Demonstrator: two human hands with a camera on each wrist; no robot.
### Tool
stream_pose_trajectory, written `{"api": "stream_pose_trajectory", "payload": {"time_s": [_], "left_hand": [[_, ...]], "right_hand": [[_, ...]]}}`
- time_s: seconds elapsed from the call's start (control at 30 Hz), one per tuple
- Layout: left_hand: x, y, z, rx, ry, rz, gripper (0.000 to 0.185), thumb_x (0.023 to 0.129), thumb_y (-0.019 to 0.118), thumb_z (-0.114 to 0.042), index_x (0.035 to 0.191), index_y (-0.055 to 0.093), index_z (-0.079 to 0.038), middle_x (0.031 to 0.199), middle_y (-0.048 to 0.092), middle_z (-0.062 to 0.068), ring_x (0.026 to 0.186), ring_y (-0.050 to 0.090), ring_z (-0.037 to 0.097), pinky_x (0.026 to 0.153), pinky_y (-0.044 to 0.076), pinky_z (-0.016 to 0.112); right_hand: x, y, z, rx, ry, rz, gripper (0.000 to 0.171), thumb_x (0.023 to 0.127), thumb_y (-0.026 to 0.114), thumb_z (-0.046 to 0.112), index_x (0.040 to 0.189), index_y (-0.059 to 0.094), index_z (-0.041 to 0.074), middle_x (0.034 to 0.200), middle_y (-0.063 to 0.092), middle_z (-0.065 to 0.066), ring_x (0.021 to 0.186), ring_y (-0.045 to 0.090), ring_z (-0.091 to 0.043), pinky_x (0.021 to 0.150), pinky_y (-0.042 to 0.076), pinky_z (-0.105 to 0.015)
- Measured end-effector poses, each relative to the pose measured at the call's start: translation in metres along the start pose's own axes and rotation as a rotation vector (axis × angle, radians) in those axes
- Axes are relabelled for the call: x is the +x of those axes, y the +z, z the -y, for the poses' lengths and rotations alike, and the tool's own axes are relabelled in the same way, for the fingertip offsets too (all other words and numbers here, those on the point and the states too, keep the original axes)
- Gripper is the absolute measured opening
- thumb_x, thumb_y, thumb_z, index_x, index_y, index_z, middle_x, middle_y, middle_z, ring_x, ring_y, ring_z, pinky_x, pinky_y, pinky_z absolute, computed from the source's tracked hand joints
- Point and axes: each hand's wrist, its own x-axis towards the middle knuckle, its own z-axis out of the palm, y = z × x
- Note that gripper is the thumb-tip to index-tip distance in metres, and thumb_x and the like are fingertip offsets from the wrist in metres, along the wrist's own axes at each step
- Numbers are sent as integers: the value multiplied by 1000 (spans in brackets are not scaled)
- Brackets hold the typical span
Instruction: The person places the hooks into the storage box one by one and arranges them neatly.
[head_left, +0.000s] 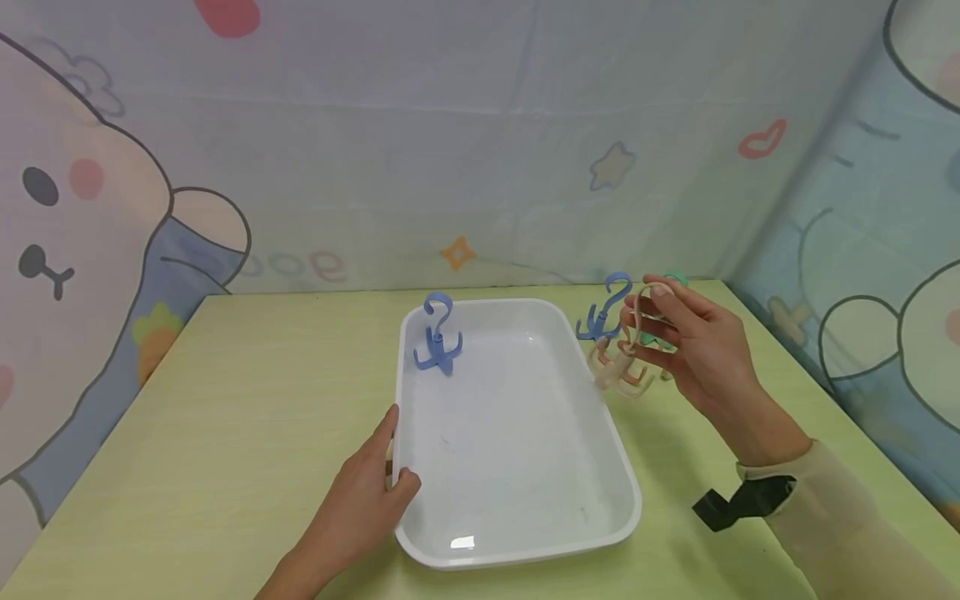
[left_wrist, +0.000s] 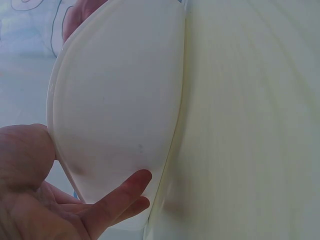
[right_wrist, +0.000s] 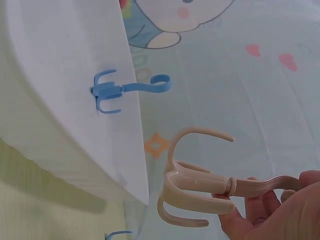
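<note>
Head view: a white tray (head_left: 517,433) sits mid-table and serves as the reference. The left hand (head_left: 360,500) grips the tray's near-left rim, thumb over the edge. One blue hook (head_left: 437,333) stands inside the tray at its far-left corner. The right hand (head_left: 690,350) is raised just right of the tray's far-right corner, fingers pinching a beige hook (head_left: 626,354) by its stem; a second blue hook (head_left: 603,312) and a green one (head_left: 660,333) lie beyond that corner. Left wrist view: fingers (left_wrist: 120,197) curl under the tray wall (left_wrist: 115,100), thumb above. Right wrist view: the beige hook (right_wrist: 200,187) is held only at its shaft. Risk: this light fingertip pinch could let the prongs swing or snag the rim, dropping the hook outside.
</note>
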Motion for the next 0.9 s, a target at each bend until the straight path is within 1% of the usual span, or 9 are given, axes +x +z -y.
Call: {"api": "stream_pose_trajectory", "payload": {"time_s": [0.13, 0.23, 0.37, 0.6, 0.73, 0.9], "left_hand": [[-1, 0, -1, -3, 0, -1, 84, 91, 55, -13, 168, 23, -1, 164, 45, 20, 114, 71, 29, 93, 58, 41], [0, 0, -1, -6, 3, 2, 84, 91, 56, -13, 168, 22, -1, 164, 44, 20, 114, 72, 29, 92, 59, 40], [0, -1, 0, -1, 5, 4, 84, 91, 56, -13, 167, 22, 0, 164, 44, 21, 112, 71, 28, 91, 59, 40], [-1, 0, -1, -3, -6, 4, 83, 92, 55, -13, 167, 23, 0, 165, 43, 21, 118, 71, 34, 95, 59, 43], [0, 0, -1, -4, -7, 5, 83, 92, 55, -13, 167, 23, 0, 165, 43, 22, 117, 72, 34, 94, 60, 43], [0, 0, -1, -10, -4, 5, 84, 91, 56, -13, 167, 22, 0, 165, 42, 22, 117, 72, 35, 93, 60, 42]], "right_hand": [[1, 4, 1, 18, 4, -7, 33, 97, 75, 27, 129, 72, 17, 107, 81, 1, 95, 79, -14, 78, 66, -35], [2, 6, 1, 14, 7, -10, 31, 97, 75, 27, 127, 74, 17, 107, 81, 1, 95, 79, -15, 77, 66, -35], [4, 10, 1, -11, 11, -10, 34, 96, 75, 30, 128, 73, 17, 107, 80, 2, 95, 78, -14, 77, 66, -34], [6, 15, 2, -11, 17, 15, 34, 97, 75, 29, 128, 73, 16, 107, 80, 2, 96, 78, -15, 77, 66, -35], [8, 20, 2, -17, 31, 3, 34, 96, 76, 29, 128, 73, 17, 106, 81, 3, 95, 78, -15, 77, 66, -35], [10, 26, 2, -59, 36, -11, 41, 96, 75, 33, 133, 69, 16, 106, 80, 4, 97, 77, -13, 80, 65, -33]]}}
